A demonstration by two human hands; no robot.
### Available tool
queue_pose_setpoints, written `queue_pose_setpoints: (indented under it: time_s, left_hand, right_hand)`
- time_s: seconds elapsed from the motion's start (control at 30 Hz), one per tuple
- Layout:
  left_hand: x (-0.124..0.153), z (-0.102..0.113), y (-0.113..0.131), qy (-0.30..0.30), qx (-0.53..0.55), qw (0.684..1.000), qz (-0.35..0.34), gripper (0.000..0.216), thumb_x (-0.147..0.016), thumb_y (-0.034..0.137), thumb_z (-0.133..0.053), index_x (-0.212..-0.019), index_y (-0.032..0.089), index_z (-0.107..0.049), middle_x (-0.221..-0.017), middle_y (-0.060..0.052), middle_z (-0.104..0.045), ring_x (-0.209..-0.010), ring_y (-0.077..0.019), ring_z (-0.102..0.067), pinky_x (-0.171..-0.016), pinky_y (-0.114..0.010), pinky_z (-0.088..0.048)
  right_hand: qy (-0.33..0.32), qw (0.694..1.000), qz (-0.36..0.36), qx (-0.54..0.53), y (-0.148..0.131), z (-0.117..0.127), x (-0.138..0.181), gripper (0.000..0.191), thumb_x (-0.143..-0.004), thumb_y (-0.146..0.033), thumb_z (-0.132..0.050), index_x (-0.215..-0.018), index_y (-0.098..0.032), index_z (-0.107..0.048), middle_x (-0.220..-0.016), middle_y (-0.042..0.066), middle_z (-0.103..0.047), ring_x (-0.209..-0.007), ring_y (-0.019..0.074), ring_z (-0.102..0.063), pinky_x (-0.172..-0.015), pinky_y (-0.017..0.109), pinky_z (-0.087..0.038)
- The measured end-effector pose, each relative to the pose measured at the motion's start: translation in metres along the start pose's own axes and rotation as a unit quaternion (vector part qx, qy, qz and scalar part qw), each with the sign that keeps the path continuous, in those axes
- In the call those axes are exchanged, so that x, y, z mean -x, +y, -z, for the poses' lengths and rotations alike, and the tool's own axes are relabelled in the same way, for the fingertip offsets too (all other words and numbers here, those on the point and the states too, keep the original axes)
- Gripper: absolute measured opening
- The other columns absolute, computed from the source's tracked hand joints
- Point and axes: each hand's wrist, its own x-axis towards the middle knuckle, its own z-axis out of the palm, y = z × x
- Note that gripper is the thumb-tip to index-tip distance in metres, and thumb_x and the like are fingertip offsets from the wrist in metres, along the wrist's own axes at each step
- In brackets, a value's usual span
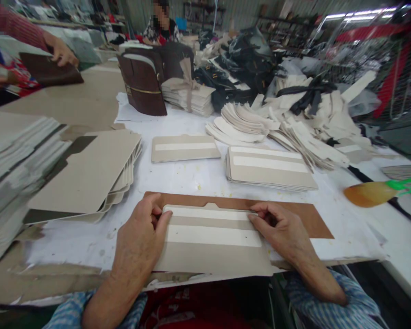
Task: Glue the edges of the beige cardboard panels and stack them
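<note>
A beige cardboard panel (212, 249) with two white tape strips lies on a brown leather-like sheet (308, 219) at the near edge of the table. My left hand (140, 240) grips the panel's left end, fingers curled over its top corner. My right hand (281, 228) pinches the panel's right top corner, fingers together. Both hands press the panel against the brown sheet.
A stack of taped panels (269, 167) and a single one (185, 148) lie behind. Cardboard piles (89, 176) sit at left, curved cut pieces (243, 123) and brown bags (144, 82) farther back. An orange bottle (373, 193) lies right. Another person's hand (63, 52) holds a brown piece at upper left.
</note>
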Motion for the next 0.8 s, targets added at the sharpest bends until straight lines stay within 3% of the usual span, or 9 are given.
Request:
queue_pose_setpoints:
  time_s: [0.27,0.5,0.67,0.8]
  left_hand:
    - [-0.002,0.004,0.004,-0.005,-0.017,1.000,0.001,0.029,-0.086,0.043,-0.053,-0.109,0.027,-0.061,-0.088,0.000,-0.066,-0.074,-0.0209,-0.064,-0.069,-0.032,-0.046]
    - [-0.004,0.001,-0.001,-0.001,-0.028,0.999,-0.017,0.033,-0.087,0.045,-0.052,-0.112,0.027,-0.062,-0.090,-0.001,-0.066,-0.074,-0.0214,-0.063,-0.067,-0.033,-0.046]
    - [-0.003,-0.005,-0.014,0.032,-0.041,0.991,-0.125,0.030,-0.095,0.044,-0.046,-0.103,0.026,-0.068,-0.100,-0.003,-0.068,-0.093,-0.0242,-0.067,-0.079,-0.036,-0.050]
    - [-0.002,-0.008,-0.019,0.042,-0.056,0.980,-0.185,0.030,-0.098,0.039,-0.045,-0.092,0.025,-0.071,-0.096,-0.003,-0.067,-0.090,-0.0214,-0.068,-0.079,-0.034,-0.050]
  right_hand:
    - [0.001,1.000,0.018,0.002,-0.002,-0.001,-0.002,0.019,-0.081,-0.040,-0.064,-0.087,-0.023,-0.072,-0.070,0.001,-0.067,-0.064,0.0190,-0.060,-0.063,0.033,-0.047]
    - [-0.001,0.998,0.054,0.028,0.000,0.001,-0.004,0.010,-0.082,-0.033,-0.068,-0.084,-0.023,-0.069,-0.075,0.001,-0.066,-0.063,0.0169,-0.056,-0.061,0.031,-0.045]
    - [-0.021,0.996,0.083,0.030,0.000,0.001,-0.005,0.013,-0.085,-0.023,-0.064,-0.072,-0.023,-0.065,-0.072,0.000,-0.065,-0.066,0.0166,-0.059,-0.064,0.030,-0.044]
    - [-0.047,0.995,0.084,0.029,0.000,0.003,-0.006,0.016,-0.086,-0.022,-0.062,-0.071,-0.023,-0.065,-0.072,0.000,-0.068,-0.068,0.0170,-0.063,-0.065,0.030,-0.044]
